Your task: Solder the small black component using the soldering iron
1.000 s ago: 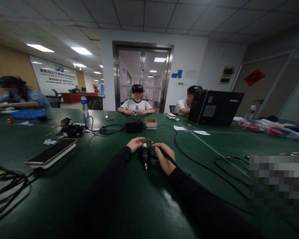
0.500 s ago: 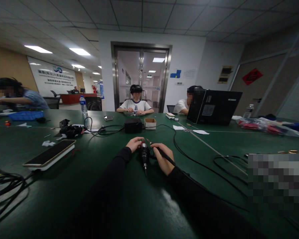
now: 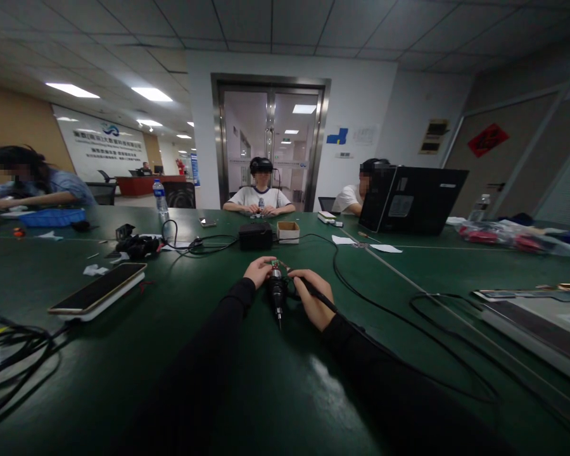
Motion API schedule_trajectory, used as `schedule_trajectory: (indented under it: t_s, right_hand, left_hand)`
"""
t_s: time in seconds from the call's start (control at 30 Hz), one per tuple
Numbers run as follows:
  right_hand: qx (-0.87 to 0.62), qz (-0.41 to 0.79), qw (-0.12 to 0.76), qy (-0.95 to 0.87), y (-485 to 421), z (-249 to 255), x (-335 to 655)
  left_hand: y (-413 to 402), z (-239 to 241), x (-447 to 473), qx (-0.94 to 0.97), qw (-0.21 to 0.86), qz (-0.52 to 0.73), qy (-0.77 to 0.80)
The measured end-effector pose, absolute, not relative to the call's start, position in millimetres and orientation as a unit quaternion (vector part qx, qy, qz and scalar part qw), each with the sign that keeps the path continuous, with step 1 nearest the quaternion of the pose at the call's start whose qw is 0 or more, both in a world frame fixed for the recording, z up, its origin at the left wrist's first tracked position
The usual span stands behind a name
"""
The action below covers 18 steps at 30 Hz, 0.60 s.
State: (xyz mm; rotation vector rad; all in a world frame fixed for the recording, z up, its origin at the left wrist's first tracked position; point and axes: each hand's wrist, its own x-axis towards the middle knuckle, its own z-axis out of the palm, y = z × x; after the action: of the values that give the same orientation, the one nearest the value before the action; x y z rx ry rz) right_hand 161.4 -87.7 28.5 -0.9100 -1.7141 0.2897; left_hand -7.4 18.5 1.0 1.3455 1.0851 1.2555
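Observation:
My right hand [image 3: 315,297] grips a soldering iron [image 3: 325,300] like a pen, its dark cord trailing off along the forearm. The iron's thin tip points left at a small circuit board [image 3: 275,263], green with some red. My left hand [image 3: 258,272] is closed, with thumb and fingertips pinched at the board's left edge. Just below the board, between both hands, lies a black tapering tool [image 3: 278,292] with a silver collar. Its narrow metal point faces me. Exact contact between the iron's tip and the board is too small to make out.
Beyond my hands stand a black box [image 3: 255,236] and a small open carton [image 3: 288,233]. A phone on a white block [image 3: 99,291] lies left. Cables [image 3: 361,304] cross the right side. A large black laptop [image 3: 415,199] stands further back. Other people sit around the table.
The view has shifted slightly, so the scene sits a little differently. Both hands keep nearly the same pose around the board. More of the green on the board shows now.

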Motion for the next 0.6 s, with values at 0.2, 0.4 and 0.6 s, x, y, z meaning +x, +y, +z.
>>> schedule_trajectory:
  t_s: [0.2, 0.4, 0.6]
  right_hand:
    - [-0.389, 0.127, 0.548, -0.73, -87.5, 28.7, 161.9]
    - [-0.385, 0.129, 0.541, -0.736, -87.4, 28.3, 161.1]
    - [-0.385, 0.125, 0.534, -0.742, -87.3, 28.5, 160.8]
  left_hand:
    - [14.7, 3.6, -7.1, 0.551, 0.478, 0.52, 0.445]
    - [9.3, 8.0, -5.8, 0.558, 0.464, 0.517, 0.454]
    - [5.7, 11.1, -4.9, 0.552, 0.469, 0.522, 0.45]
